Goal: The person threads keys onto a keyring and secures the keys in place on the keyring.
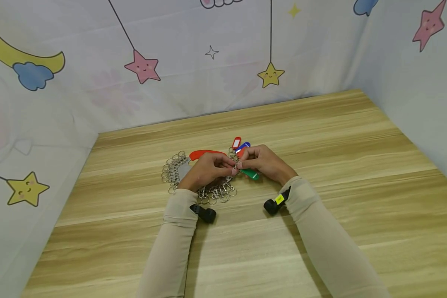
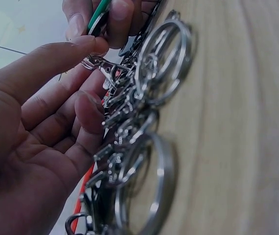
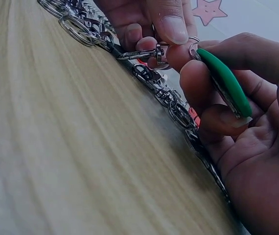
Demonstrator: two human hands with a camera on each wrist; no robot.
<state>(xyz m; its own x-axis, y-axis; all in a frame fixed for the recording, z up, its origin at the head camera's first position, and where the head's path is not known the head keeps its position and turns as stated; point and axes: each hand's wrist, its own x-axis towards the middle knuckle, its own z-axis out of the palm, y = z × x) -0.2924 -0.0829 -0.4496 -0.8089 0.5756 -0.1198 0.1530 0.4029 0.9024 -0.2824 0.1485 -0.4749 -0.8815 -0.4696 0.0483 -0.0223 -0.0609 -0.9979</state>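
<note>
In the head view both hands meet at the right side of a round grey piece (image 1: 184, 169) hung with metal snap hooks and split rings (image 1: 216, 193). My left hand (image 1: 207, 169) pinches the ring end of one snap hook (image 3: 144, 55) between thumb and fingertip. My right hand (image 1: 267, 163) grips a green key tag (image 3: 229, 83) with thumb and fingers. The tag's small metal ring (image 3: 194, 50) lies right at the left fingertips. Whether it is threaded through the hook's ring, I cannot tell.
Behind the hands, a red tag (image 1: 236, 142) and a blue tag (image 1: 244, 145) hang at the piece's far right. A red curved strip (image 1: 203, 154) runs along its back edge. Everything lies on a wood-grain table (image 1: 320, 124), with patterned cloth (image 1: 193, 91) around it.
</note>
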